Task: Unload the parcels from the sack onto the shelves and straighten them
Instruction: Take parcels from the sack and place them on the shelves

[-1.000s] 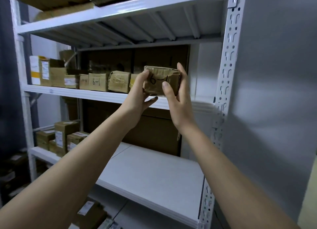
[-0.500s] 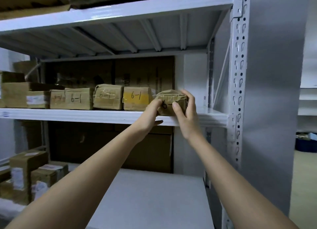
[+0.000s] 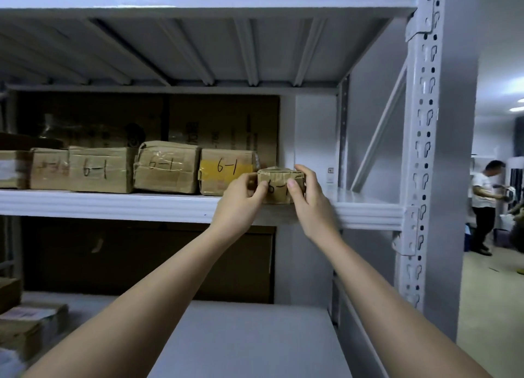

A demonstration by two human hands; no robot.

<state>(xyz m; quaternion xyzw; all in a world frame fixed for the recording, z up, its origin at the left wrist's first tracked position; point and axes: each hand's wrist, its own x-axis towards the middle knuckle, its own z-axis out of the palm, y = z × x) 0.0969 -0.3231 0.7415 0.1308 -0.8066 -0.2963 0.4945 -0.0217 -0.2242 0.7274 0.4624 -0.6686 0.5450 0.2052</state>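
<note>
Middle shelf (image 3: 141, 204) of the grey metal rack taken as landmark. On its far left a row of taped brown parcels (image 3: 102, 169) stands along the front edge, several marked "6-1" in black; the last in the row, just left of the hands, is a parcel with a yellow tape band (image 3: 225, 170).

Left arm reaches up from lower left, forearm bare, wrist at the shelf's front lip. Left hand (image 3: 241, 199) grips the left end of the small parcel (image 3: 279, 184), thumb on its front face, other fingers curled behind its left edge.

The small parcel sits on the shelf at the right end of the row, touching or just beside the yellow-banded one; cannot tell which.

Right arm rises from lower right. Right hand (image 3: 310, 202) grips the parcel's right end, thumb on the front face, fingers over the top right corner.

Right of the shelf's upright post (image 3: 422, 150), well back, a person in a white shirt (image 3: 482, 202) stands.
</note>
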